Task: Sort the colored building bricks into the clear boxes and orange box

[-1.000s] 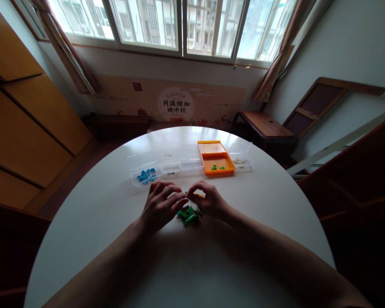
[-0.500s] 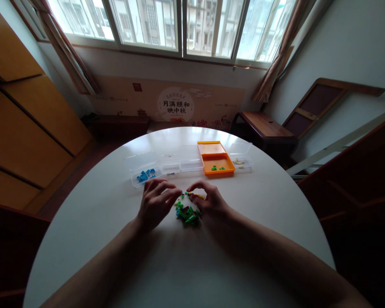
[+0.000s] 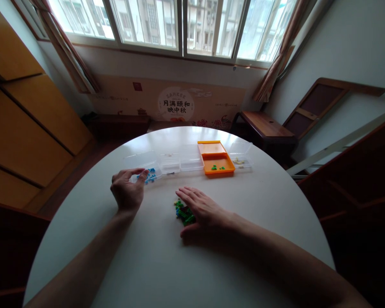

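Observation:
My right hand [image 3: 201, 209] lies flat with its fingers stretched out, resting over the right side of a small pile of green and dark bricks [image 3: 181, 211] on the round white table [image 3: 167, 269]. My left hand [image 3: 127, 191] is off to the left with its fingers curled toward the thumb. Its fingertips are at the front edge of a clear box holding blue bricks [image 3: 151, 175]. I cannot make out what, if anything, sits in that pinch.
Beyond the pile is a row of open boxes: two clear ones [image 3: 170, 164] [image 3: 191, 161], an orange box [image 3: 218, 165] with a few green bricks, and a clear box [image 3: 242, 161] with pale pieces. A wooden bench [image 3: 263, 124] stands past the table, under the windows.
My left hand left the pile and moved left and away, to the box of blue bricks. My right hand went from a pinch to lying flat over the pile.

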`<state>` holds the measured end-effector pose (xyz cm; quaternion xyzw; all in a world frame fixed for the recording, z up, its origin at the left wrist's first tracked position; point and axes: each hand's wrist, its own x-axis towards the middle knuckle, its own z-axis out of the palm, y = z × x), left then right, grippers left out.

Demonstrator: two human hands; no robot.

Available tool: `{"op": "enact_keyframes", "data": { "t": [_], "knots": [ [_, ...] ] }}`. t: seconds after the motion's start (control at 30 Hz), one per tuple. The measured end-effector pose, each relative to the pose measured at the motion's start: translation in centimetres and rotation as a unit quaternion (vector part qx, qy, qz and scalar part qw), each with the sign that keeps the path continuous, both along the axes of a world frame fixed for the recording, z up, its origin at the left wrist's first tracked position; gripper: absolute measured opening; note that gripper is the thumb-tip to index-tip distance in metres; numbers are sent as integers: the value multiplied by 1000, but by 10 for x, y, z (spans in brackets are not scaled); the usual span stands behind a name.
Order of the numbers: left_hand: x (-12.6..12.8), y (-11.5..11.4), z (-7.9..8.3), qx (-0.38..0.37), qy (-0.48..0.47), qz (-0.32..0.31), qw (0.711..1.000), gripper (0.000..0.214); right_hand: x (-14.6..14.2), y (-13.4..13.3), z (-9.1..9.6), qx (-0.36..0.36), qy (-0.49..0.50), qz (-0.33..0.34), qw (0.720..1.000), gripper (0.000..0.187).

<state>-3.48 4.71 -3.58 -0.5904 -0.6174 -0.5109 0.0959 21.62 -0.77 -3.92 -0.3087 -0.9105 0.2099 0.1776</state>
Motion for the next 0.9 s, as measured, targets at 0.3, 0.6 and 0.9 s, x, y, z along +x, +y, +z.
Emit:
{"op": "enact_keyframes", "data": {
  "t": [0.3,0.6,0.9],
  "knots": [
    [5,-10,12,32,69,-168,983,12,22,14,9,-4,6,37,999,125],
    [13,-23,29,-137,207,-453,856,10,15,10,4,46,-69,-2,997,115],
    [15,-25,24,-207,237,-477,821,4,-1,11,5,61,-55,17,996,110]
  ]
}}
